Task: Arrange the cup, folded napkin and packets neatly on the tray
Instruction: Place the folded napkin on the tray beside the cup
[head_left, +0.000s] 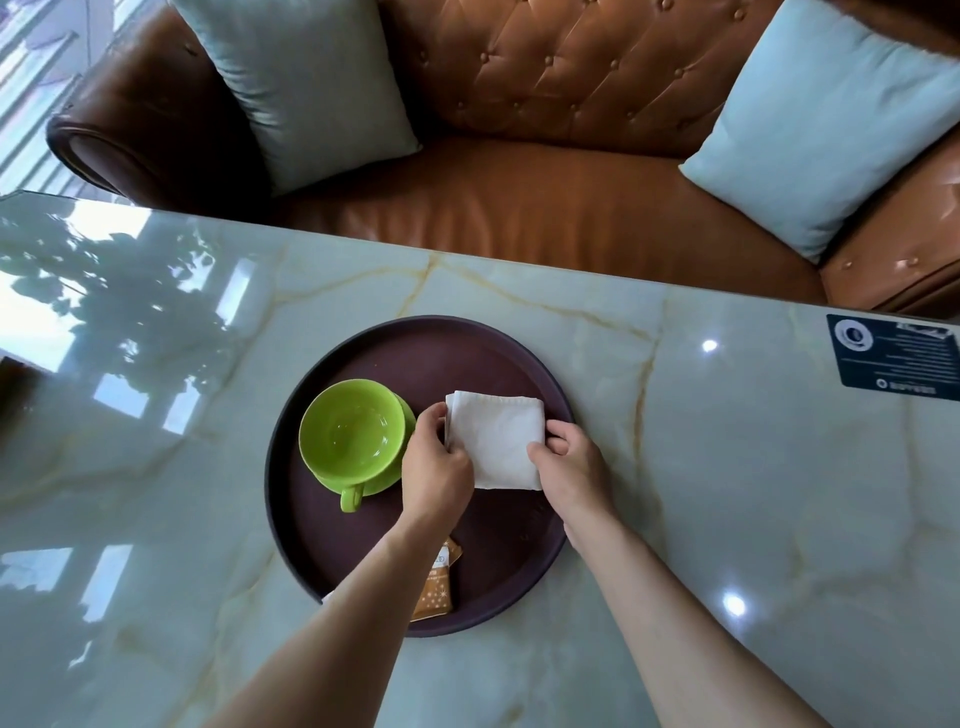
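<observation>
A round dark purple tray (395, 343) lies on the marble table. On its left part stands an empty green cup (350, 431) on a green saucer, handle toward me. A folded white napkin (496, 436) lies on the tray's right part. My left hand (434, 462) pinches the napkin's left edge and my right hand (569, 465) pinches its right edge. Orange-brown packets (435, 590) lie at the tray's near side, partly hidden under my left forearm.
The glossy marble table (753, 493) stretches to both sides of the tray. A dark blue card (896, 356) lies at the far right edge. Behind the table stands a brown leather sofa (545, 208) with two pale blue cushions.
</observation>
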